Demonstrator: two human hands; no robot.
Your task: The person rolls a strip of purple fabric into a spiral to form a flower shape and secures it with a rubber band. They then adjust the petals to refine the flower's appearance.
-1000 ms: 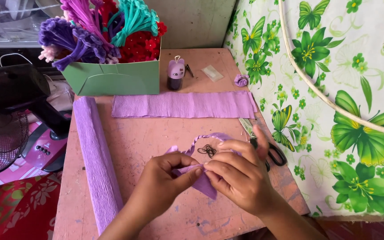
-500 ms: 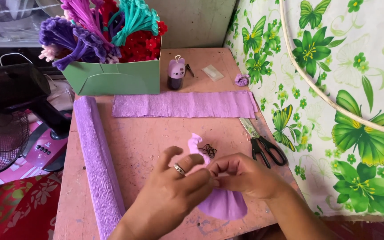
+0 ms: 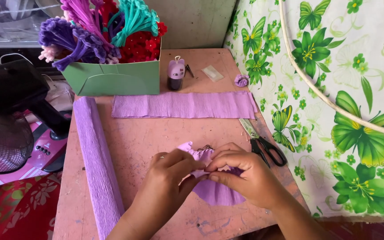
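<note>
Both my hands meet over a piece of purple crepe paper [image 3: 214, 191] on the pink wooden table [image 3: 147, 138]. My left hand [image 3: 167, 178] pinches the gathered, ruffled top edge of the paper. My right hand [image 3: 245, 175] pinches the same gathered edge from the right, fingertips touching the left hand's. The paper's rounded lower part fans out on the table under my right hand. A small dark wire piece [image 3: 206, 147] lies just beyond the ruffle.
A purple crepe roll [image 3: 96, 164] lies along the table's left side. A flat crepe strip [image 3: 183, 105] stretches across the middle. Black-handled scissors [image 3: 263, 144] lie right. A green box [image 3: 112, 80] of coloured pipe cleaners, a small glue bottle [image 3: 175, 74] and a fan [image 3: 5, 120] stand behind and left.
My hands have drawn toward me and bunched the crepe piece tighter. The paper's ruffled edge now stands gathered between both sets of fingertips.
</note>
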